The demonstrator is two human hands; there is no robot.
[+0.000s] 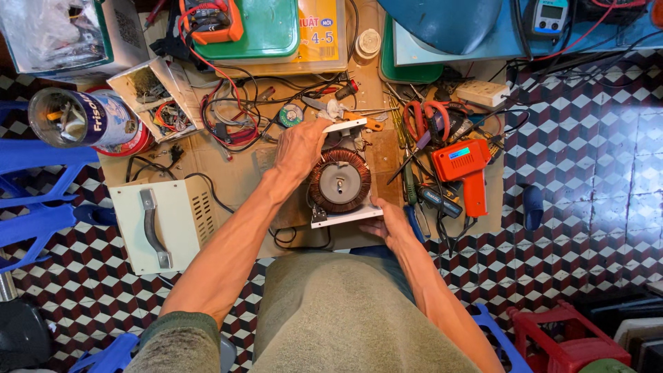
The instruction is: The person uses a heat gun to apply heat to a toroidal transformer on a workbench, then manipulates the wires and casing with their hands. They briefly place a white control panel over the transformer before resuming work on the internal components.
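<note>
While gripped by left hand (pixel 299 147) and right hand (pixel 388 224), copper coil (pixel 339 181); blue-labelled round tin (pixel 86 119) far left.

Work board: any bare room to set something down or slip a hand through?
Bare cardboard lies between the white casing and the toroidal coil, left of the left hand. A narrower strip runs between coil and screwdrivers. Crowded: wires at the far edge, tools around the orange soldering gun. The right hand holds the coil's near plate.
</note>
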